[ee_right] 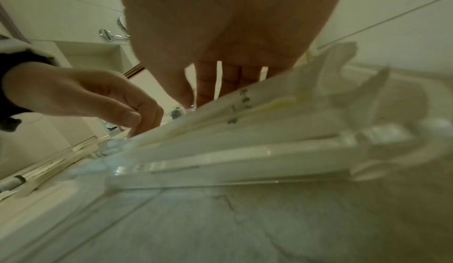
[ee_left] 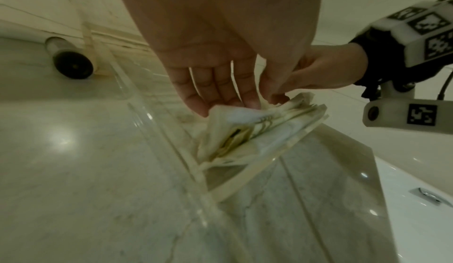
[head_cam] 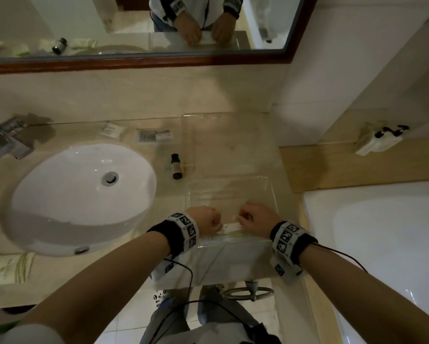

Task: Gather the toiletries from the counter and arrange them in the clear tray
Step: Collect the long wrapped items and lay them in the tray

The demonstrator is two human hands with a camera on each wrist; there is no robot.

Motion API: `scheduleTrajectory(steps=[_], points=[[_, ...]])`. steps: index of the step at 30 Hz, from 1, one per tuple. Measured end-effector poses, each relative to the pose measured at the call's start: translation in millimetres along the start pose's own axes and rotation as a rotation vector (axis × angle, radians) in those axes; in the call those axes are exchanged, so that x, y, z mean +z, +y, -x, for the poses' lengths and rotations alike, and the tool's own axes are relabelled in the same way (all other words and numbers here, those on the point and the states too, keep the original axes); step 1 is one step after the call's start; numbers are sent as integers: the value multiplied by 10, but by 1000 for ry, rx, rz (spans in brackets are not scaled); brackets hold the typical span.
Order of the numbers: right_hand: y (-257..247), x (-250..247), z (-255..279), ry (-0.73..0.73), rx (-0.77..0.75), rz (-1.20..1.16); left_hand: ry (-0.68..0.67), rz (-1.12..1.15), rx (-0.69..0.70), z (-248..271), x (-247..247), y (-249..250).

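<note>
Both hands are down at the 6 o'clock end of the clear tray [head_cam: 274, 194] — my left hand [head_cam: 204, 220] and right hand [head_cam: 256, 217] each pinch an end of the stack of white packets [ee_left: 247, 131], which sits inside the tray against its near wall. The little dark bottle [head_cam: 176, 166] lies on the surface [head_cam: 168, 197] right beside the tray's 9 o'clock side. A barcoded flat packet [head_cam: 153, 135] lies around 11 o'clock by the wall — the sink [head_cam: 79, 194] is further off at 9.
</note>
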State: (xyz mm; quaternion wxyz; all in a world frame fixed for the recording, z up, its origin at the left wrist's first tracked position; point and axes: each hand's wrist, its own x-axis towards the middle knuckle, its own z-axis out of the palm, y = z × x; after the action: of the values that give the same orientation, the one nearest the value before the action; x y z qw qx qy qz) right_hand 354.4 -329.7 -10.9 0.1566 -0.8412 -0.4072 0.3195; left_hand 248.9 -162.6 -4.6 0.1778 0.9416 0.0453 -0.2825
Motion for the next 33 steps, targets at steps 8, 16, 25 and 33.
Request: scheduleTrajectory(steps=[8, 16, 25, 33], points=[[25, 40, 72, 34, -1, 38, 12, 36, -71, -9, 94, -16], [47, 174, 191, 157, -13, 68, 31, 39, -103, 34, 199, -69], [80, 138, 165, 191, 15, 33, 66, 63, -87, 86, 186, -110], [136, 124, 185, 89, -65, 39, 67, -19, 74, 119, 118, -91]])
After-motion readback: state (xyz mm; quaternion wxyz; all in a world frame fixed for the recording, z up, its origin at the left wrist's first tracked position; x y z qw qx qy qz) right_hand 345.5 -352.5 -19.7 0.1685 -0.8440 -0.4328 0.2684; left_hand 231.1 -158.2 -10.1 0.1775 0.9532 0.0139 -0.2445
